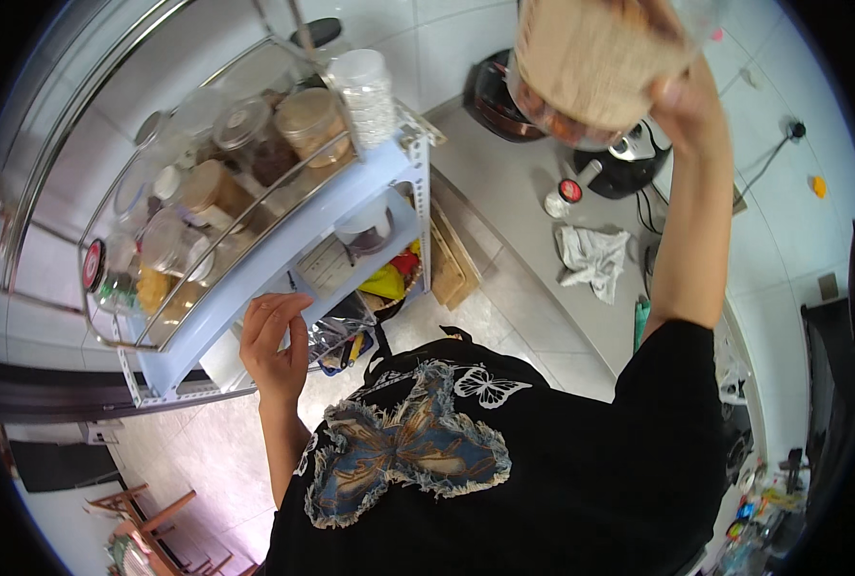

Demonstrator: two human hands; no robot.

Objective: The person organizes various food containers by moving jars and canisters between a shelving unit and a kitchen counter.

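Note:
My right hand point(676, 101) is raised at the top right, its fingers closed around a large clear container with a tan wrap point(578, 61); reddish-brown contents show through its lower end. My left hand point(276, 335) hangs with bent fingers and nothing in it, in front of the white metal shelf rack point(255, 281). On the rack's top stand several clear jars, among them a jar with a tan lid point(312, 119) and a tall white-lidded jar point(364, 93), behind a chrome wire rail point(283, 180).
On the grey counter point(499, 173) are two black appliances point(496, 101), a small red-lidded jar point(561, 199) and a crumpled white cloth point(593, 259). Wooden boards point(453, 259) lean beside the rack. Lower shelves hold a white container point(365, 223) and bagged items. A wooden chair point(147, 525) stands lower left.

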